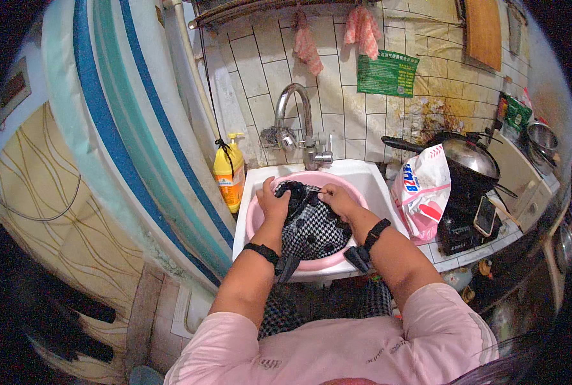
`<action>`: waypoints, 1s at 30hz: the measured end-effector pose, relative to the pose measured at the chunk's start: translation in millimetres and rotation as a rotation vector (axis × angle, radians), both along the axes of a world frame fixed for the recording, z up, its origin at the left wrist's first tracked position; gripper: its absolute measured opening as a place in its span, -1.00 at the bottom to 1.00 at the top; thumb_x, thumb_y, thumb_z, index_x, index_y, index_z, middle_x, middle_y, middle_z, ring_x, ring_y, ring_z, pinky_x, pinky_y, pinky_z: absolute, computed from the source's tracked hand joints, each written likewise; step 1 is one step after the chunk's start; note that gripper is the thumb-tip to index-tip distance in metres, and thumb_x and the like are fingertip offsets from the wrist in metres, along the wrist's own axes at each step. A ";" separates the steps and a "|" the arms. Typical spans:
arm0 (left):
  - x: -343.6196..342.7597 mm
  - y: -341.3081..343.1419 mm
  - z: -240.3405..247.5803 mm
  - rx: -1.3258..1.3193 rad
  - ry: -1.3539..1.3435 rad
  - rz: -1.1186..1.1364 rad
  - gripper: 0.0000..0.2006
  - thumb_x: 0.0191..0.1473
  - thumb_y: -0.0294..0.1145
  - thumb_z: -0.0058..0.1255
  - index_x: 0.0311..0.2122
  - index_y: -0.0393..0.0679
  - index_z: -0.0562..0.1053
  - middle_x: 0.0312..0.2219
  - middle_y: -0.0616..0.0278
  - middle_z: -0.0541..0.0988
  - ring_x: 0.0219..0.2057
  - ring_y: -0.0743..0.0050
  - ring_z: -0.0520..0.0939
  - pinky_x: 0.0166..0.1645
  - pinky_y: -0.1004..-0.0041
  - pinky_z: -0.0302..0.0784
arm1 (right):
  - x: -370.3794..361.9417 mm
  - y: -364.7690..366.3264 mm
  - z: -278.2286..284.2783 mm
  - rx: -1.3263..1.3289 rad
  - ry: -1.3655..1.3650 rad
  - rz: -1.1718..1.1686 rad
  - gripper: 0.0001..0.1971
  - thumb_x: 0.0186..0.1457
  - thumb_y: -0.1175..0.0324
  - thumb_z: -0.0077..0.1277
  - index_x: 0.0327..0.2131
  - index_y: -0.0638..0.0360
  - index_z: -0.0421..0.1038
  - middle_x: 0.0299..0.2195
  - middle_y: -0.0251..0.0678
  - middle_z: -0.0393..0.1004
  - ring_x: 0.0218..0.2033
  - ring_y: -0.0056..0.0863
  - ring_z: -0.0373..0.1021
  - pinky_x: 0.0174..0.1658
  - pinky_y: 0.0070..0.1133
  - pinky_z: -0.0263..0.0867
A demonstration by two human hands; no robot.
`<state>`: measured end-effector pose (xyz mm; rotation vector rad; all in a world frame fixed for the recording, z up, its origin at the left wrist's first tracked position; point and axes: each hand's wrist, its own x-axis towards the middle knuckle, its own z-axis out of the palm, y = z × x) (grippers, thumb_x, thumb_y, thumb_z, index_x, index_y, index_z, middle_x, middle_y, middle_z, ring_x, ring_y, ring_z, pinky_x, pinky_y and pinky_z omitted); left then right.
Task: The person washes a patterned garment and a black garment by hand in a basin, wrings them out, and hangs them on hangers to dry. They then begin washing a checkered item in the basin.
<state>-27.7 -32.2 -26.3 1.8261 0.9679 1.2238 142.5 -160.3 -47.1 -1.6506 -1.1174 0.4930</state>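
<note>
A black-and-white houndstooth cloth garment (313, 226), dotted with dark round spots, lies bunched in a pink basin (358, 187). The basin rests in a white sink (381, 197). At the garment's upper left, my left hand (274, 203) is closed on its dark trim, fingers partly hidden by the folds. My right hand (339, 201) pinches the upper right edge between thumb and fingers. Both hands are over the basin, and the cloth is stretched between them. Whether water is under the garment cannot be seen.
A metal faucet (306, 109) arches behind the basin. Left of the sink stands a yellow pump bottle (229, 173). On the right are a white-and-pink plastic bag (421, 192), a lidded wok (469, 157) and a phone (484, 215). A striped curtain (138, 128) hangs at left.
</note>
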 end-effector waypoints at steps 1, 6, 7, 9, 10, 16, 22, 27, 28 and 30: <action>-7.0 -2.4 5.1 0.218 0.138 0.100 -0.44 -0.19 -0.41 0.26 0.01 0.02 0.37 -0.10 0.01 0.43 -0.12 0.08 0.47 0.05 0.23 0.33 | -7.1 -2.5 8.4 0.019 0.010 0.017 -0.89 0.14 0.35 0.03 -0.37 0.17 0.39 -0.54 -0.51 0.33 -0.51 -0.62 0.22 -0.39 -0.59 0.20; -10.3 -8.5 16.5 0.541 0.015 -0.324 -0.92 -0.10 -0.49 0.07 -0.44 -0.12 0.57 -0.50 0.17 0.55 -0.27 0.09 0.53 -0.09 0.20 0.38 | -37.9 -15.0 46.7 0.115 0.092 0.023 -0.87 0.11 0.36 0.04 -0.36 0.23 0.41 -0.51 -0.43 0.39 -0.42 -0.62 0.28 -0.28 -0.57 0.25; -4.7 -15.3 12.9 0.491 0.064 -0.305 -0.88 -0.05 -0.40 0.09 -0.37 -0.13 0.57 -0.49 0.11 0.56 -0.32 0.10 0.55 -0.13 0.20 0.40 | -34.4 -15.5 45.0 0.109 0.101 0.018 -0.87 0.11 0.36 0.04 -0.36 0.23 0.41 -0.51 -0.43 0.39 -0.42 -0.62 0.28 -0.28 -0.57 0.25; 0.6 -18.9 14.1 0.508 0.180 -0.300 -0.83 -0.01 -0.31 0.10 -0.31 -0.10 0.58 -0.48 0.13 0.56 -0.31 0.10 0.55 -0.15 0.23 0.39 | -26.1 -14.4 38.7 0.184 0.211 0.000 -0.86 0.12 0.35 0.02 -0.34 0.23 0.41 -0.50 -0.42 0.39 -0.41 -0.61 0.29 -0.27 -0.57 0.25; 2.5 -25.5 15.1 0.467 0.188 -0.331 -0.81 0.01 -0.26 0.12 -0.25 -0.06 0.55 -0.47 0.16 0.55 -0.32 0.11 0.54 -0.17 0.24 0.37 | -18.1 -8.2 31.9 0.240 0.147 -0.038 -0.87 0.13 0.35 0.02 -0.34 0.22 0.41 -0.50 -0.41 0.40 -0.42 -0.59 0.30 -0.27 -0.56 0.26; 2.3 1.0 -11.0 0.475 0.240 -0.304 -0.79 0.03 -0.27 0.10 -0.22 -0.06 0.50 -0.44 0.15 0.55 -0.33 0.09 0.55 -0.19 0.20 0.37 | -29.7 -7.1 34.8 0.160 0.168 0.111 -0.84 0.07 0.36 0.11 -0.31 0.20 0.41 -0.48 -0.46 0.40 -0.45 -0.67 0.29 -0.33 -0.64 0.24; 4.1 -3.5 -9.0 0.353 0.217 -0.407 -0.79 0.11 -0.28 -0.03 -0.20 -0.14 0.47 -0.33 -0.01 0.55 -0.28 0.02 0.55 -0.12 0.22 0.41 | -30.8 -12.6 38.2 0.071 -0.087 0.105 -0.73 -0.06 0.35 0.19 -0.27 0.26 0.44 -0.47 -0.38 0.45 -0.44 -0.61 0.32 -0.32 -0.56 0.28; 0.6 -13.1 8.1 -0.411 -0.066 -0.768 -0.76 0.12 -0.41 -0.08 -0.12 -0.22 0.48 -0.27 0.15 0.60 -0.21 0.34 0.56 -0.04 0.42 0.37 | -38.8 -16.7 42.0 0.127 -0.233 0.013 -0.77 -0.10 0.38 0.18 -0.38 0.26 0.37 -0.49 -0.37 0.42 -0.40 -0.58 0.32 -0.28 -0.55 0.27; -7.9 -36.5 32.7 -0.705 -0.243 -0.679 -0.73 0.09 -0.46 -0.08 -0.09 -0.28 0.47 -0.23 0.23 0.59 -0.18 0.42 0.55 0.01 0.48 0.35 | -34.8 -15.9 38.7 0.158 -0.160 0.072 -0.78 -0.10 0.40 0.18 -0.37 0.24 0.38 -0.48 -0.38 0.42 -0.39 -0.59 0.32 -0.26 -0.56 0.27; -7.9 -10.8 11.9 -0.746 -0.302 -0.818 -0.72 0.09 -0.48 -0.08 -0.08 -0.29 0.46 -0.21 0.22 0.58 -0.18 0.41 0.55 0.01 0.48 0.36 | -35.6 -8.0 36.8 0.189 -0.091 0.159 -0.77 -0.11 0.47 0.20 -0.33 0.20 0.39 -0.44 -0.41 0.41 -0.35 -0.60 0.31 -0.22 -0.61 0.25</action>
